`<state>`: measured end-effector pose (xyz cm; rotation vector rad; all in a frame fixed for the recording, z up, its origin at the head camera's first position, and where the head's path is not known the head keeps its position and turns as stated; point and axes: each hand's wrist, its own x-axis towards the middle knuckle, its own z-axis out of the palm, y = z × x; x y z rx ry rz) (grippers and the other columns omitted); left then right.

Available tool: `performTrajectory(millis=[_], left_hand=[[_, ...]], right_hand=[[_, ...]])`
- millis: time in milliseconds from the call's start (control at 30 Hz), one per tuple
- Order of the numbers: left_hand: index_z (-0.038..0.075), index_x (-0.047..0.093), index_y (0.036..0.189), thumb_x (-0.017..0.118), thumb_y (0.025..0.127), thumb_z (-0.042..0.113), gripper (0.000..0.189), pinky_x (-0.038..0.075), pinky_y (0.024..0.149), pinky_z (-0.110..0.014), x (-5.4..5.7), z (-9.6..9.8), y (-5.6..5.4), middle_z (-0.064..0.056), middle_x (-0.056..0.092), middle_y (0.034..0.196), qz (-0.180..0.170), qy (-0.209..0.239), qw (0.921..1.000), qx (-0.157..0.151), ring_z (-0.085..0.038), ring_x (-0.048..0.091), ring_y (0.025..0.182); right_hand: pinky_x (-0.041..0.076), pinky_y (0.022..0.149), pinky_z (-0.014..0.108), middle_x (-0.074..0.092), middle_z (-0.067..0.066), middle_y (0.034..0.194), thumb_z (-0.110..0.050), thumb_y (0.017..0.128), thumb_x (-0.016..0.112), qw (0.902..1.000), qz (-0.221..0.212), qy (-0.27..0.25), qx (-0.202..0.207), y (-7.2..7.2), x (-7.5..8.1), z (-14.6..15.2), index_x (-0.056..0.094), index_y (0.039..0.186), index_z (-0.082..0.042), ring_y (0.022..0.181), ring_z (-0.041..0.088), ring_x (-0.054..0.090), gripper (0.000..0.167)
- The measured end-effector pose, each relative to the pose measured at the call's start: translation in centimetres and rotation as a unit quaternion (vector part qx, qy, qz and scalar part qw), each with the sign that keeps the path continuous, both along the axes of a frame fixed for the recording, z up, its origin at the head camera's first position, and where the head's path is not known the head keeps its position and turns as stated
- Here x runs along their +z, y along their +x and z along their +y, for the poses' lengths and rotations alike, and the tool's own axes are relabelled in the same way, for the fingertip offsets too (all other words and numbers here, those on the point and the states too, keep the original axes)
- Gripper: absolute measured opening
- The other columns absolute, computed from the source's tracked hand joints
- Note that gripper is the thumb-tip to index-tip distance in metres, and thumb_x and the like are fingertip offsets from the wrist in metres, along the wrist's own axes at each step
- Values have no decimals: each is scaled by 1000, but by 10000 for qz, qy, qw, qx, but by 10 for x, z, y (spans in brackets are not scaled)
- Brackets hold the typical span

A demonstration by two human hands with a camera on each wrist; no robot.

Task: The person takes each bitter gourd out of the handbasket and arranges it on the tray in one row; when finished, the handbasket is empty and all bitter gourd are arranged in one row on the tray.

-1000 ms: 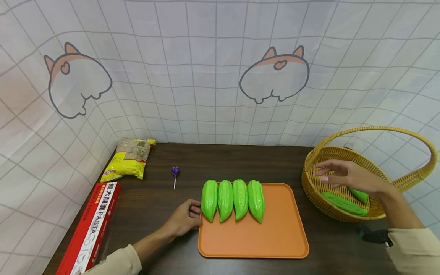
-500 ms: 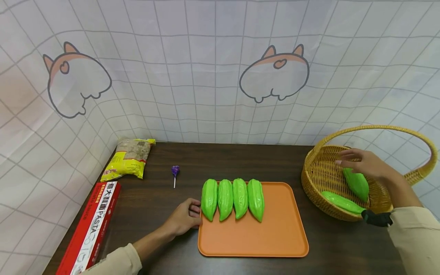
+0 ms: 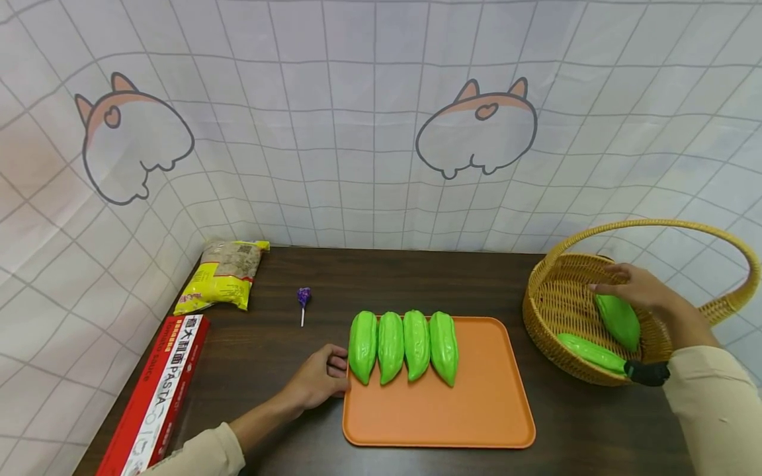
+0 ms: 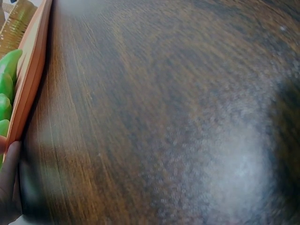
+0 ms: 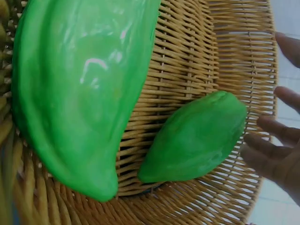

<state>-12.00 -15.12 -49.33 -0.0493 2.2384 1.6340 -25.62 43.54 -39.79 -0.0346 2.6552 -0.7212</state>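
Note:
Several glossy green toy fruits [image 3: 390, 347], plump and tapered to a point, lie side by side along the upper left of an orange tray [image 3: 440, 416]. My left hand [image 3: 318, 377] pinches the tray's left rim, with thumb and finger on either side of it in the left wrist view. Inside the wicker basket [image 3: 544, 317] at the right rest two more such fruits, one near the front wall [image 3: 592, 352] and one further back [image 3: 619, 322]. Over the further one hovers my right hand [image 3: 645, 291], fingers spread and apart from it in the right wrist view [image 5: 281, 140].
The basket's tall handle [image 3: 655, 223] arches above my right hand. On the left stand a yellow packet [image 3: 223, 274] and a long red pasta box [image 3: 155, 396]. A purple lollipop [image 3: 303, 301] lies behind the tray, and a patterned white cloth [image 3: 357, 132] hangs at the back.
My right hand has moved right and back within the basket, uncovering the further fruit, then lowered slightly towards it. My left hand and the tray have stayed put.

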Motion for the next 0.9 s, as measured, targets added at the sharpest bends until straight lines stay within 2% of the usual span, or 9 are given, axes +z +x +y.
performTrajectory(millis=[300,533,900], left_hand=[[-6,51,129,71,74,-4,60,63,70,-33,-1,-1,-1,-18,57,112,-55,-59,9999,-89,-22,62,92],[-6,51,129,72,73,-4,60,63,70,-34,0,-1,-1,-18,57,111,-78,-51,9999,-65,-21,62,92],[-6,51,129,73,74,-4,59,63,69,-34,1,-1,-1,-17,57,111,-70,-129,9999,-52,-21,62,91]], right_hand=[[43,94,74,20,51,145,-48,100,52,9998,-85,145,98,-5,-7,6,17,150,17,126,68,29,90],[51,89,66,33,51,139,-42,100,56,9982,201,407,387,-8,-10,12,27,145,20,121,67,39,82],[52,85,64,42,48,134,-34,96,66,9959,290,533,666,-13,-18,18,45,136,17,118,65,43,68]])
